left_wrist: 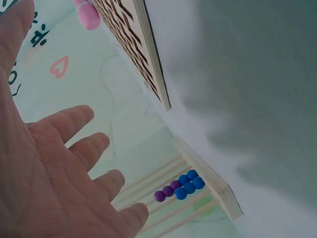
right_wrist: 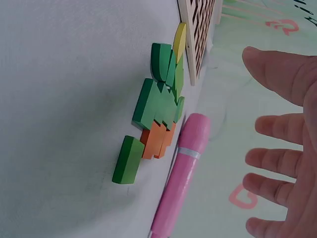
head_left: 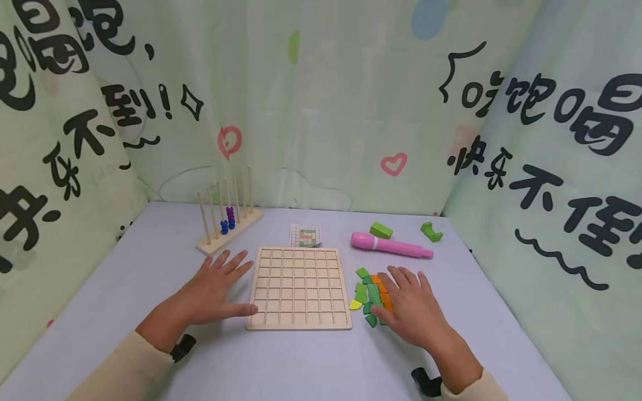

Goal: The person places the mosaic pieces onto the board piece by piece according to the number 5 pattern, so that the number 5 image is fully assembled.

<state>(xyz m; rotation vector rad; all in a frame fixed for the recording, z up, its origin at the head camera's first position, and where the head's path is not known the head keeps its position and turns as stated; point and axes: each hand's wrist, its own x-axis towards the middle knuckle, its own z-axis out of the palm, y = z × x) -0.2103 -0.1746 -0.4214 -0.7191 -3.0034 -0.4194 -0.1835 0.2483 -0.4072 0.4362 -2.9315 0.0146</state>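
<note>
A square wooden grid board (head_left: 301,328) lies in the middle of the table. My left hand (head_left: 215,292) is spread over its left side, the thumb overlapping the board's edge in the head view; it holds nothing. My right hand (head_left: 413,309) hovers with fingers apart over a cluster of small blocks to the right of the board, partly hiding them. Among these are green blocks (right_wrist: 148,104), orange blocks (right_wrist: 154,140) and a yellow rounded block (right_wrist: 180,42). Nothing is in the right hand's fingers either.
Behind my left hand stands a wooden peg rack (head_left: 215,243) with blue and purple beads. A small printed grid card (head_left: 305,236) lies behind the board. Farther right are a pink pen-shaped stick (head_left: 393,245), a green block (head_left: 381,229) and a green curved block (head_left: 431,231). Printed curtains enclose the table.
</note>
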